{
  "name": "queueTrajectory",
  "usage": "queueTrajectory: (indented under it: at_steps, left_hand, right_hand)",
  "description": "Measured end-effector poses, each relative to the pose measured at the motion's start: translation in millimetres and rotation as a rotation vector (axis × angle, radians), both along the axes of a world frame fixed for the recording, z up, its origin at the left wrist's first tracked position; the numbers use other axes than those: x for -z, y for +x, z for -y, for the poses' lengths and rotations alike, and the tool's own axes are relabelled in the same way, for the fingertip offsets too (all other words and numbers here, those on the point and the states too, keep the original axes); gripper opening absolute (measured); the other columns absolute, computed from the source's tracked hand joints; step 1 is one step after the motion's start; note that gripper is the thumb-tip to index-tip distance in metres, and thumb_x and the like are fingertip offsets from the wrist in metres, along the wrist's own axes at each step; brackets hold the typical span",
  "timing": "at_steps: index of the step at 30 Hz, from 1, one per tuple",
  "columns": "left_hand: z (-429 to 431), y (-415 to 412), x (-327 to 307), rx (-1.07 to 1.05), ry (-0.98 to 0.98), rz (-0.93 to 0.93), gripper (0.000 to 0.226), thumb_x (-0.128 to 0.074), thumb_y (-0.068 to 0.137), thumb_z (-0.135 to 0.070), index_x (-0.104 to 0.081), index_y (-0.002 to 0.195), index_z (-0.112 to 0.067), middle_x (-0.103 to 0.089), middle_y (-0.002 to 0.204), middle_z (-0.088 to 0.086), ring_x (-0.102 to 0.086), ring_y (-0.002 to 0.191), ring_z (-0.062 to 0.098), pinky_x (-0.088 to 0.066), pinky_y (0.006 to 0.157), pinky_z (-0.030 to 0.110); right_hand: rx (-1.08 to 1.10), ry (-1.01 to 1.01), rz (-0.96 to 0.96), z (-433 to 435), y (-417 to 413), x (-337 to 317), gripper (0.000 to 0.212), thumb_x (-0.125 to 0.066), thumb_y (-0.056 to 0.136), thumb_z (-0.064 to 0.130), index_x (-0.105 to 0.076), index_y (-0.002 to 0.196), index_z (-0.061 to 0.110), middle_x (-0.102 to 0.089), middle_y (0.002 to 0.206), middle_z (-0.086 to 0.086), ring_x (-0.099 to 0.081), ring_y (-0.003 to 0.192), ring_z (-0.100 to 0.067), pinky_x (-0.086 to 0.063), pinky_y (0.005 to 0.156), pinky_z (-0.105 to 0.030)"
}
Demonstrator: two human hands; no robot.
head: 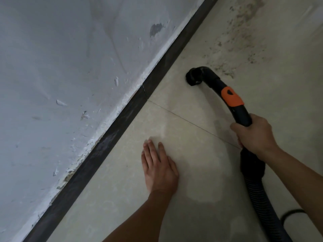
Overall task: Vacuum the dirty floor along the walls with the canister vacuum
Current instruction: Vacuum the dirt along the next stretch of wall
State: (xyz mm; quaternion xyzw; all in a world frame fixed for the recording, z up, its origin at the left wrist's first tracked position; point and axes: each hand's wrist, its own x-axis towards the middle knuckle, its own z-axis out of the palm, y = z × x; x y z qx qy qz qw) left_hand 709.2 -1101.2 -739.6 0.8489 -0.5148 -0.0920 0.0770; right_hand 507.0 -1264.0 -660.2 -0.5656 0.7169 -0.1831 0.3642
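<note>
A scuffed grey plaster wall (61,67) meets the pale beige tiled floor (192,180) along a dark skirting strip (104,142). The right hand (253,135) grips the black vacuum hose (257,198) (orange collar). The left hand (159,168) lies flat, fingers straight, on open tile. The round black nozzle (193,78) sits near the skirting.

Left forearm (139,215) bare, uncovered down to frame's bottom edge. Right forearm (297,165) bare likewise, out to right edge. Left hand (160,169), right hand (253,135): both bare.
</note>
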Motion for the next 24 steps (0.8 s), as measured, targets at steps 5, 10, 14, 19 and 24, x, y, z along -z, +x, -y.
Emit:
queueTrajectory:
  at_steps: [5,10,14,19,24]
  left_hand:
    - [4.2,2.8,4.0,-0.019,-0.024,0.012,0.058,-0.024,0.097,-0.034,-0.039,0.144,-0.004,-0.023,0.156,0.024,-0.018,0.146,0.037,-0.018,0.119,0.047]
    - [5.1,-1.2,2.3,0.001,-0.006,0.018,0.058,-0.023,0.098,-0.035,-0.037,0.146,-0.005,-0.020,0.156,0.023,-0.016,0.147,0.036,-0.015,0.119,0.046]
    - [2.4,5.1,2.9,-0.006,0.034,0.001,0.059,-0.020,0.099,-0.038,-0.027,0.150,-0.008,-0.010,0.160,0.020,-0.004,0.149,0.032,-0.005,0.120,0.044]
    - [2.8,9.3,-2.8,0.004,0.049,-0.012,0.057,-0.025,0.101,-0.036,-0.024,0.152,-0.010,-0.007,0.160,0.020,-0.001,0.149,0.031,-0.001,0.121,0.042]
    - [2.8,11.9,-7.5,0.000,0.030,-0.018,0.056,-0.029,0.101,-0.033,-0.025,0.151,-0.009,-0.010,0.160,0.021,-0.005,0.149,0.032,-0.003,0.121,0.042]
  right_hand:
    - [-0.072,-0.035,0.025,9.9,36.9,3.3,0.016,-0.070,0.078,0.023,-0.059,0.086,0.014,-0.064,0.074,-0.012,-0.062,0.062,-0.030,-0.052,0.058,-0.034]
    - [-0.073,-0.018,0.017,12.2,28.7,1.5,0.015,-0.072,0.076,0.025,-0.060,0.083,0.018,-0.066,0.072,-0.013,-0.062,0.058,-0.028,-0.052,0.057,-0.033]
    - [-0.125,-0.016,0.046,-1.3,42.3,0.4,0.015,-0.071,0.077,0.024,-0.057,0.080,0.020,-0.064,0.071,-0.010,-0.061,0.057,-0.026,-0.047,0.052,-0.028]
    - [-0.224,0.014,0.014,-45.6,20.9,2.6,0.015,-0.072,0.076,0.022,-0.058,0.080,0.019,-0.062,0.067,-0.006,-0.061,0.057,-0.025,-0.045,0.052,-0.028]
    - [-0.044,-0.005,-0.043,-76.2,-64.1,0.9,0.014,-0.073,0.077,0.021,-0.060,0.077,0.017,-0.062,0.062,-0.010,-0.057,0.050,-0.023,-0.045,0.047,-0.028]
